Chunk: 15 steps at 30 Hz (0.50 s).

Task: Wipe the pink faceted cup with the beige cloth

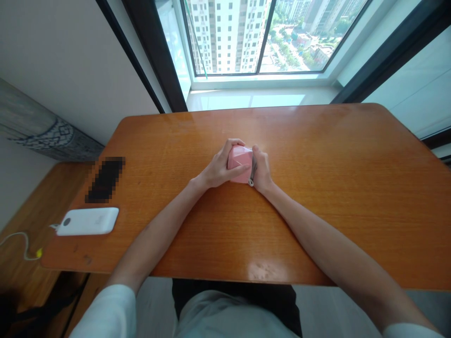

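Near the middle of the table, both hands hold a small pink case (237,175) with angular, faceted sides. Along its right side runs a grey strip, with a small ring (251,182) at the lower end. My left hand (222,166) is wrapped around the left of the case, thumb across its front and fingers over the top. On the other side, my right hand (261,169) is closed against the grey strip, its thumb near the upper corner. Most of my right fingers are hidden, and I cannot tell whether the case is open.
The brown wooden table (334,188) has rounded corners. At its left lie a pixelated dark object (105,180) and a white power-bank-like device (88,221), with a white cable (26,241) leading off leftward. A window (260,37) stands beyond the far edge.
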### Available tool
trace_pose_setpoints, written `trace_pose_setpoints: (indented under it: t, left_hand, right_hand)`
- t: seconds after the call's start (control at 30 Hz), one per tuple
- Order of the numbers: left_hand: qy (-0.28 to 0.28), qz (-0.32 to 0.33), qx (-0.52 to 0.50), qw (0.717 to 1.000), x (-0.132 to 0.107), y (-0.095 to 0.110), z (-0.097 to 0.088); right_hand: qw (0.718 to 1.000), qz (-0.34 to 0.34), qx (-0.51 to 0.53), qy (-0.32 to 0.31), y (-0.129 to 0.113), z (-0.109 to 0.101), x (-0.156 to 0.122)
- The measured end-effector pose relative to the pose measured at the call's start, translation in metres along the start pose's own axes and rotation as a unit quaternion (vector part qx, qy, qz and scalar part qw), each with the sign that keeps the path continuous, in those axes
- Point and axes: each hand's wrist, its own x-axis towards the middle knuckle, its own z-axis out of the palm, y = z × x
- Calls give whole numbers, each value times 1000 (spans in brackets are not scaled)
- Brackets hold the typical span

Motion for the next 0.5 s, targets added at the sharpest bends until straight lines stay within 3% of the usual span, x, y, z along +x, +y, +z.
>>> trace_pose_setpoints:
  t: [0.1, 0.17, 0.3, 0.4, 0.5]
  left_hand:
    - [-28, -115, -84, 989, 6, 4, -5]
    - [-34, -176, -130, 975, 10, 1, -6]
    - [-3, -218, -157, 963, 13, -7, 1]
    - [54, -164, -123, 977, 10, -7, 9]
    - [75, -4, -49, 996, 5, -10, 7]
  right_hand:
    - [998, -22, -22, 47, -1, 2, -6]
    - [998, -39, -41, 35, -4, 4, -8]
    - [997, -57, -44, 15, -5, 3, -8]
    - [999, -40, -2, 14, -2, 1, -5]
    - [999, -13, 43, 15, -1, 1, 0]
